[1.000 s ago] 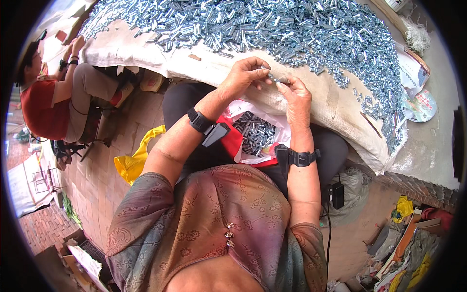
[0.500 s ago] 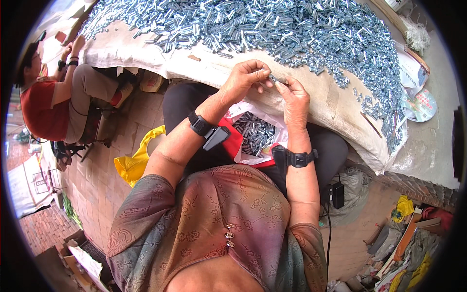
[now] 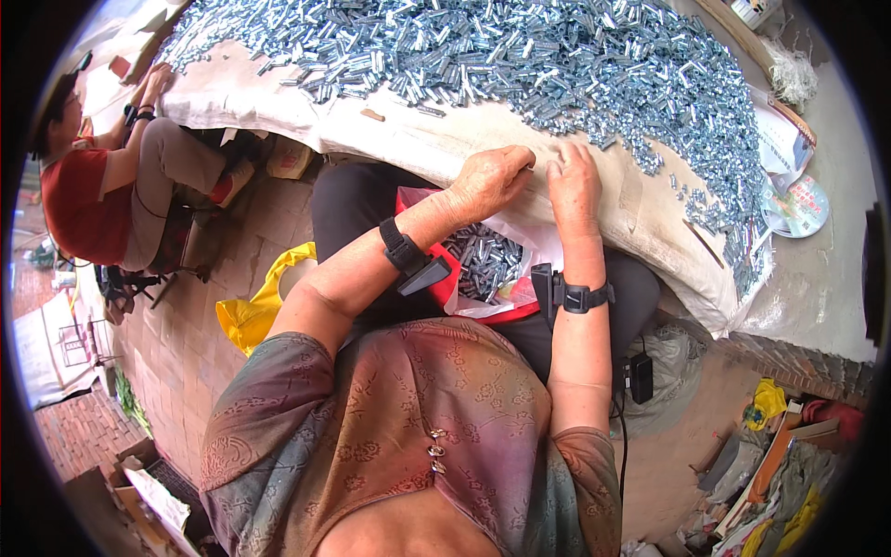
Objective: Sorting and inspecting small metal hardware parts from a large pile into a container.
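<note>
My left hand (image 3: 495, 179) is closed above the near edge of the cloth-covered table (image 3: 445, 139); whatever its fingertips pinch is hidden. Just to its right, my right hand (image 3: 574, 184) reaches over the cloth with its fingers bent and drawn together. Its fingertips are slightly blurred, so I cannot make out anything between them. A wide heap of small silvery metal pieces (image 3: 501, 51) covers the far part of the table. Below my wrists, a red bag with a white liner (image 3: 540, 243) sits in my lap, holding many metal pieces (image 3: 483, 263).
A person in a red shirt (image 3: 82, 212) sits at the table's left end. A yellow bag (image 3: 243, 320) lies by my left side. Plastic sheeting (image 3: 677, 371) and a black cable (image 3: 625, 455) are at my right. A round fan (image 3: 796, 206) rests at the table's right.
My hands have moved apart and slightly nearer to me, from where their fingertips met around a small metal piece. My right hand has turned with its fingers toward the table.
</note>
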Demonstrator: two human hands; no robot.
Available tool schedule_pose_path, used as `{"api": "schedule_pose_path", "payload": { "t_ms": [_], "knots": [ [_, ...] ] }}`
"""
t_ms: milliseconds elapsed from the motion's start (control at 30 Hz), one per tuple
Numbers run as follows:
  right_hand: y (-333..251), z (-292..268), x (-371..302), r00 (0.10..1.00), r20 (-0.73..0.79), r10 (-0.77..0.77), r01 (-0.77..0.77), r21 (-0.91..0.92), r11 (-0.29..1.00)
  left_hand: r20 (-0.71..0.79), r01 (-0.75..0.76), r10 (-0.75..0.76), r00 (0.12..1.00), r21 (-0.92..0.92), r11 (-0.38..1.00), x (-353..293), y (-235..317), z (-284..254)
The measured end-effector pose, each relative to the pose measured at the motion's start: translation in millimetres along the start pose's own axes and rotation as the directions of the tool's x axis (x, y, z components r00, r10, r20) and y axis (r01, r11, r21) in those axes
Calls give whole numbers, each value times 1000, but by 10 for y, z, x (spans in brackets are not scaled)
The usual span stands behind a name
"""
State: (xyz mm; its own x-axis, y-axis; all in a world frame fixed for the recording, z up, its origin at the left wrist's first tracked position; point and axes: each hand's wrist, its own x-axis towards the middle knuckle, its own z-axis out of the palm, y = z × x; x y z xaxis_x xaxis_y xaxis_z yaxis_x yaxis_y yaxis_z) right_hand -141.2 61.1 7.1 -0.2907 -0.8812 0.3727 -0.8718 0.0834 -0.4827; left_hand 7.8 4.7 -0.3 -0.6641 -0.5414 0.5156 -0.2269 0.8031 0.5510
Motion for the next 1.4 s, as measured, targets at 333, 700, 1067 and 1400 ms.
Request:
{"api": "schedule_pose_path", "payload": {
  "t_ms": [333,700,1067,1400],
  "knots": [
    [149,242,321,993,-42,-106,93,-246,965,-195,227,-193,962,171,959,592,-625,-311],
    [204,186,181,984,-170,-47,55,47,997,5,85,-90,996,270,959,504,-647,-251],
    [-70,145,-70,962,111,250,-237,794,559,107,171,-160,981,-108,979,171,-409,-295],
    [-126,140,-183,938,196,286,-297,880,371,190,277,-215,958,-415,867,32,-269,-359]
  ]
}}
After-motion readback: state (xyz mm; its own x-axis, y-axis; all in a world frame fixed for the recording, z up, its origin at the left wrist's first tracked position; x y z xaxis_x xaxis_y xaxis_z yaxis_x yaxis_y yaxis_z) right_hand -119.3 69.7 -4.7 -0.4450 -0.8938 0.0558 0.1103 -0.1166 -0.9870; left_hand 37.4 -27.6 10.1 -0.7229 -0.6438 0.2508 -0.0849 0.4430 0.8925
